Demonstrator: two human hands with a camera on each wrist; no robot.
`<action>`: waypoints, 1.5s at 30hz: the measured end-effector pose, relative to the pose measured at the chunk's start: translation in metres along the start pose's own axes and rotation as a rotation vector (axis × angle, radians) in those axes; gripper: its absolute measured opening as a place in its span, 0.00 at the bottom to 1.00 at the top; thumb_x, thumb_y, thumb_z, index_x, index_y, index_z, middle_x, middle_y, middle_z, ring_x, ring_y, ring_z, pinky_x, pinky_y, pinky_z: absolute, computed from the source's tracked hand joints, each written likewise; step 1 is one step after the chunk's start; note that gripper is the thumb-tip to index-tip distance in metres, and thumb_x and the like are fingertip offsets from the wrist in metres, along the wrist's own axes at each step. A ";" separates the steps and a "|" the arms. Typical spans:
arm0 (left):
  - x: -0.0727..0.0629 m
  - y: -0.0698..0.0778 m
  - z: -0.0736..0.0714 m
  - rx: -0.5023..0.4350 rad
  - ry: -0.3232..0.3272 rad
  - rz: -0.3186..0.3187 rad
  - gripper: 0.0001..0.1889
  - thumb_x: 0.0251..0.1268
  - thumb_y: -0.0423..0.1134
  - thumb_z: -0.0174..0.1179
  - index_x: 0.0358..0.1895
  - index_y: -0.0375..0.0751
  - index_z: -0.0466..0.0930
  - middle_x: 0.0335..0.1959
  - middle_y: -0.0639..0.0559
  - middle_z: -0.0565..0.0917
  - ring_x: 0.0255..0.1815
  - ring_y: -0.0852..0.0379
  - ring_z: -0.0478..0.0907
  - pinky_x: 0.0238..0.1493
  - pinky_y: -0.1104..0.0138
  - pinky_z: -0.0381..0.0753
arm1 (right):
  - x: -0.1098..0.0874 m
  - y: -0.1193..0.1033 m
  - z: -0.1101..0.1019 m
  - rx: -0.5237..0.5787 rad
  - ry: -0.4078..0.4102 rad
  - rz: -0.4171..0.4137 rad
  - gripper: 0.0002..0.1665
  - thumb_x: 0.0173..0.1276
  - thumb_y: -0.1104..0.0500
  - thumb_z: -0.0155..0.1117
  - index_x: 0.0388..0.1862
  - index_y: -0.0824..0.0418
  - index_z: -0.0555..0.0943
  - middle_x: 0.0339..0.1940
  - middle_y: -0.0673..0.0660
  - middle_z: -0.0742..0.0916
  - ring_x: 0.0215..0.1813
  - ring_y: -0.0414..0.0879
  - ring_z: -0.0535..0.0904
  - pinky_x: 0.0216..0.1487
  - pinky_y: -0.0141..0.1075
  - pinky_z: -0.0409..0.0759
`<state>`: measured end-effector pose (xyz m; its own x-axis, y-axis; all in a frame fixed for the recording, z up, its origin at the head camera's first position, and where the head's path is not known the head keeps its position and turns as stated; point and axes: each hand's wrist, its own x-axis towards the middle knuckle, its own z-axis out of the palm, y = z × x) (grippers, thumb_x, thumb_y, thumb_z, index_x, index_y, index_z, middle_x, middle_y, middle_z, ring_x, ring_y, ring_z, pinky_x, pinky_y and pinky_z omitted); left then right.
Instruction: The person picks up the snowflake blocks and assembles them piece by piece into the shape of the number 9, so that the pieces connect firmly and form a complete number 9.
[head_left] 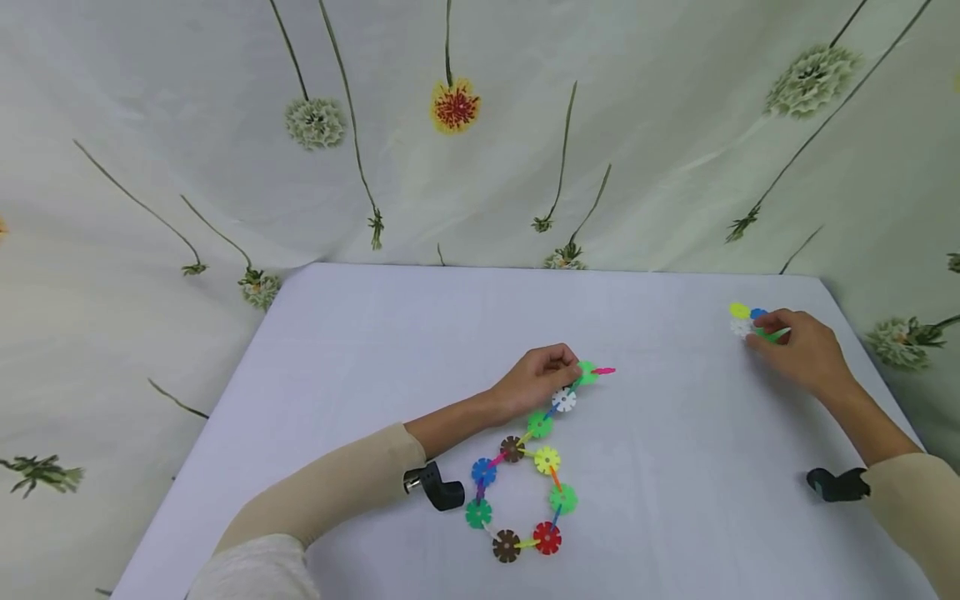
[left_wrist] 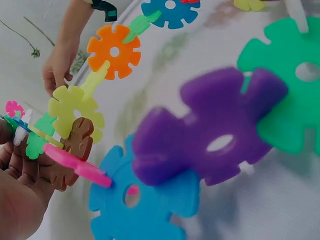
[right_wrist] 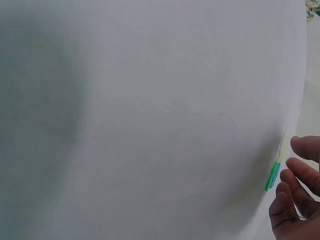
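Note:
My left hand (head_left: 534, 379) pinches the upper end of a chain of slotted plastic flower discs, at a green disc (head_left: 587, 372) with a pink disc (head_left: 604, 371) set edgewise in it. Below, the chain runs through a white disc (head_left: 564, 400) down to a closed ring with a brown disc (head_left: 506, 546) and a red disc (head_left: 547, 538) at its bottom. At the far right of the table, my right hand (head_left: 802, 350) has its thumb and fingers parted right at a loose green disc (right_wrist: 271, 176). Beside it lie yellow (head_left: 739, 310), white (head_left: 741, 327) and blue (head_left: 759, 313) discs.
A white cloth covers the table (head_left: 412, 325), whose right edge runs close by the right hand. Behind it hangs a flower-printed curtain (head_left: 645, 125). A black wrist camera (head_left: 442, 490) on the left arm sits close beside the ring of discs.

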<state>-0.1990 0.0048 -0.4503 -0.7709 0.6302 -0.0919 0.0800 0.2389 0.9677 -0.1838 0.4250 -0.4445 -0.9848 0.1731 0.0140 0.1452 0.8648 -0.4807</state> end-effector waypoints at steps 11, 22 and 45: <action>0.000 -0.004 0.001 -0.010 -0.015 0.012 0.11 0.84 0.41 0.55 0.51 0.37 0.80 0.38 0.53 0.81 0.37 0.62 0.75 0.48 0.72 0.76 | 0.018 -0.002 0.004 -0.013 -0.006 0.059 0.30 0.80 0.47 0.62 0.60 0.75 0.77 0.56 0.77 0.81 0.56 0.71 0.75 0.49 0.58 0.77; -0.002 -0.002 0.000 -0.004 -0.008 -0.005 0.10 0.84 0.40 0.55 0.52 0.37 0.80 0.39 0.53 0.82 0.38 0.62 0.75 0.48 0.73 0.76 | 0.010 -0.024 0.015 0.091 0.129 -0.021 0.16 0.80 0.59 0.61 0.55 0.71 0.78 0.52 0.75 0.86 0.52 0.68 0.83 0.40 0.35 0.77; -0.004 -0.002 -0.003 0.021 -0.003 -0.007 0.10 0.86 0.40 0.54 0.53 0.36 0.80 0.37 0.55 0.79 0.37 0.62 0.73 0.46 0.73 0.74 | -0.063 -0.119 0.042 0.602 -0.190 -0.165 0.15 0.79 0.56 0.68 0.58 0.62 0.82 0.43 0.49 0.87 0.42 0.45 0.91 0.47 0.29 0.88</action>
<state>-0.1978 -0.0006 -0.4513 -0.7694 0.6309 -0.0996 0.0880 0.2592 0.9618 -0.1425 0.2918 -0.4247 -0.9973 -0.0738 0.0007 -0.0338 0.4484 -0.8932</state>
